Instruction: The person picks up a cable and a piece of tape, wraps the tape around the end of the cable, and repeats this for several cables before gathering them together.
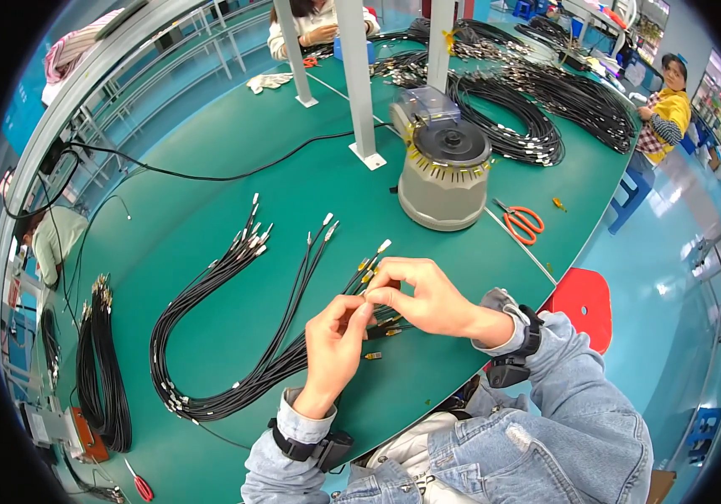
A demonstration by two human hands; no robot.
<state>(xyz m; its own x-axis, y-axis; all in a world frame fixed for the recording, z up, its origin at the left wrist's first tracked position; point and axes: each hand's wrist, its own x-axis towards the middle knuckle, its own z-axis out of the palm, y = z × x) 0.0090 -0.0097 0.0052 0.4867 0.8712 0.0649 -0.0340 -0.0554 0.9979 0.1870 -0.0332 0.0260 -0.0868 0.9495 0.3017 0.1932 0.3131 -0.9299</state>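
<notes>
Lead: Taking the hands as the clock's centre, where was the cable bundle point(280, 370)?

Inspector: Flat on the green table point(209, 202), running out toward 8 o'clock and bending back to loose ends at 10. At the hands, further ends with yellow tabs point(368, 276) lay partly hidden; a white connector point(385, 245) showed just beyond, at 12.

Lead: State of the grip?

Inspector: Left hand point(333, 340): thumb and forefinger pressed together. Right hand point(427, 298): likewise, its tips meeting the left's. What lay between them was hidden; I could not tell what was pinched. The close posture suggested fine work, each hand steadying the other.

Lead: Reason for the curve?

Inspector: Presumably to keep long leads on the table, ends within reach.

Lead: Surroundings?

Inspector: A grey round machine point(443, 197) stood at 1 o'clock, yellow strips around its rim, seemingly sited for a short reach. Orange-handled scissors point(525, 225) lay unheld at 2, near it. A second black bundle point(102, 374) lay well apart, between 8 and 9, probably to prevent mixing. A co-worker's hand point(322, 34) showed at 12, across the table.
</notes>
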